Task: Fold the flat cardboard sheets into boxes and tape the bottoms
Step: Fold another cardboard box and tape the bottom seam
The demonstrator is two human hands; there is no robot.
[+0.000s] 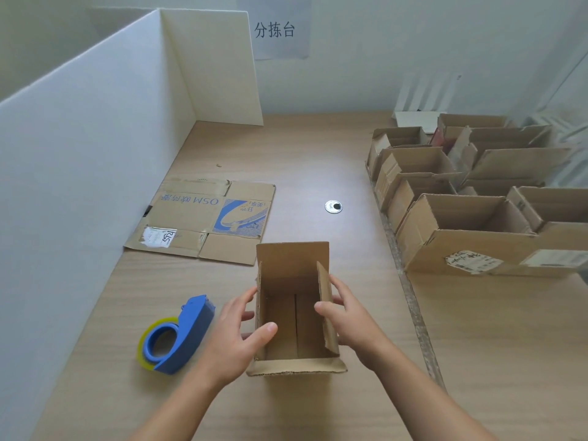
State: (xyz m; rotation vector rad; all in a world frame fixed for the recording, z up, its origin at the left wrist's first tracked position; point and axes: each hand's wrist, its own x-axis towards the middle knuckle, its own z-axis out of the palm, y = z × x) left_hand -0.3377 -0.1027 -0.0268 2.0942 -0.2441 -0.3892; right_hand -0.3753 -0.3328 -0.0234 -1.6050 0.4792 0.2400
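A small brown cardboard box [294, 275] stands upright on the wooden table [318, 160], open at the top with its flaps up. My left hand [237, 338] grips its left wall, thumb hooked over the rim inside, fingers on the outside. My right hand [348, 316] grips the right flap, thumb inside, fingers outside. The closed bottom flaps show inside the box. A flat cardboard sheet [206, 214] with blue print lies further back on the left. A blue tape dispenser [176, 335] with a yellowish tape roll lies left of my left hand.
Several folded open boxes [471, 214] stand in rows at the right. A white corrugated partition [95, 128] walls off the left side and back corner. A round metal cable grommet [333, 206] sits in the tabletop. A paper sign hangs on the wall.
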